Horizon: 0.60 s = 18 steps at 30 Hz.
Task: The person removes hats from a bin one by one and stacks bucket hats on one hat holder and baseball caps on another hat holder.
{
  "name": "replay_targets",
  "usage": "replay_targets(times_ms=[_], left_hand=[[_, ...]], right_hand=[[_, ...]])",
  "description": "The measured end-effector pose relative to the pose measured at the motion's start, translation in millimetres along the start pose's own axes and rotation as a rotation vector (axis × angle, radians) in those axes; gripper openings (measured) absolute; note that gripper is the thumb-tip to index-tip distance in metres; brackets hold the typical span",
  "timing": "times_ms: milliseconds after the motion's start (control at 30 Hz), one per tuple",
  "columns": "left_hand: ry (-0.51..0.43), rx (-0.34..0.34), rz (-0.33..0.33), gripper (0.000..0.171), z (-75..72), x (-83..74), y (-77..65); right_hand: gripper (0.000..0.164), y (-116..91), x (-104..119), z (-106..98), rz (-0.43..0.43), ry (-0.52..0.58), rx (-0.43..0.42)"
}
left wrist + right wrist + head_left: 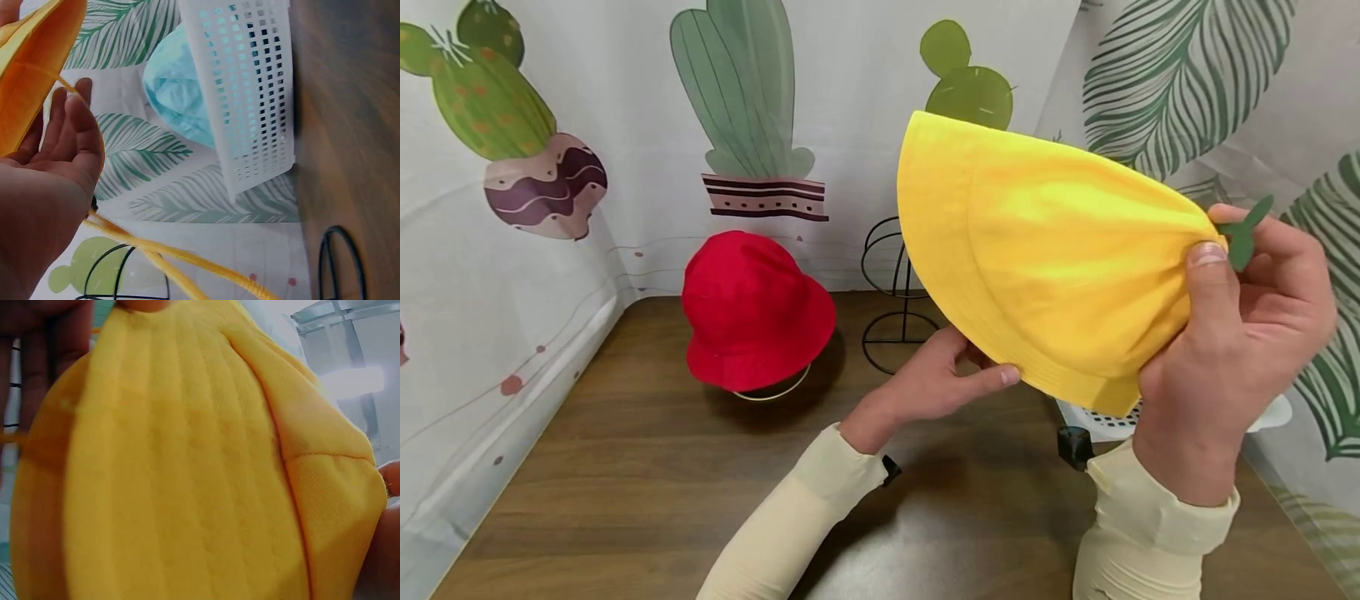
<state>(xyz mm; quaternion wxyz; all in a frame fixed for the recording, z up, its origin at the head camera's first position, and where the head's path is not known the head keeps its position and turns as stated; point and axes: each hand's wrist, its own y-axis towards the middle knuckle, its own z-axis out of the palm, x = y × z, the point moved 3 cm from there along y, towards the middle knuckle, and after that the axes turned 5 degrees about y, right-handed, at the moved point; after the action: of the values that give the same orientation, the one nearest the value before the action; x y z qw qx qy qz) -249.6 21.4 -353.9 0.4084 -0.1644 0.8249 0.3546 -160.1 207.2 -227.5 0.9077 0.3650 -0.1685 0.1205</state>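
A printed cloth backdrop [632, 100] rises behind the brown counter [625, 467]. The right hand's [1247, 317] fingers pinch the crown of a yellow hat [1060, 258] by its green leaf [1243, 237]; the left hand's [928, 387] fingers and thumb hold its brim, a yellow cord [169, 253] running past them. Beyond the left fingers is a wire stand [905, 325], and farther left a red hat [752, 312]. The cord might snag on the stand if swung close; a loosened thumb might drop the brim.

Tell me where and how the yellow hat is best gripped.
Probably the crown tip of the yellow hat, beside the green leaf, pinched from the person's right: the hat is tipped sideways, brim leftward, and its cloth gathers into a narrow end there.
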Motion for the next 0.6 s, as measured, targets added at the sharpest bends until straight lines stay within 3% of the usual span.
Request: replay_targets(times_ms=[300, 433, 600], left_hand=[[-0.005, -0.088, 0.105, 0.030, -17.0, -20.3, -5.0], [0.004, -0.124, 0.156, 0.027, -25.3, -32.8, -8.2], [-0.029, -0.163, 0.173, 0.024, -35.0, -45.5, -13.6]], right_hand=[[0.021, 1.3, -11.6, -1.5, 0.057, 0.175, -0.047], [0.022, -0.9, -15.1, -0.5, 0.096, 0.180, -0.052], [0.025, -5.1, -17.3, 2.9, 0.144, 0.211, -0.026]])
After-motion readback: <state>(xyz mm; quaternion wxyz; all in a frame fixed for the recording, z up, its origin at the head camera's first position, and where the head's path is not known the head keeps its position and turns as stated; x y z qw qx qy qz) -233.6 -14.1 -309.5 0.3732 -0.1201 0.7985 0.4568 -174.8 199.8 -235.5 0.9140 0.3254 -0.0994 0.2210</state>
